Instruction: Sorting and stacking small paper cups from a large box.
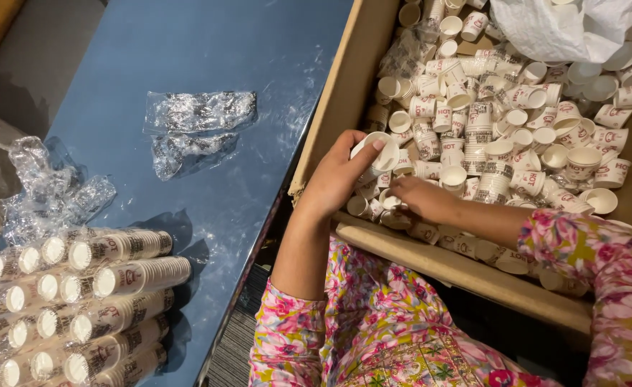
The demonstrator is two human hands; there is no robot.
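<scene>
Loose paper cups (502,136) packed tight beyond both hands, cardboard box wall (337,93) close outside the left hand (337,175), bare blue table (208,50) past that wall, white plastic bag (559,29) farther off

On the blue worktop (208,57) we see two crumpled clear plastic wrappers (198,129), sleeved stacks of paper cups (79,301) at the near left corner, and white crumpled plastic (559,29) at the far right.

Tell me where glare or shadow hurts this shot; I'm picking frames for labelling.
Head view: glare streaks the blue table and the clear plastic wrappers; dark shadow lies beside the wrapped cup stacks; the left hand and right hand among loose paper cups are evenly lit and sharp.
</scene>
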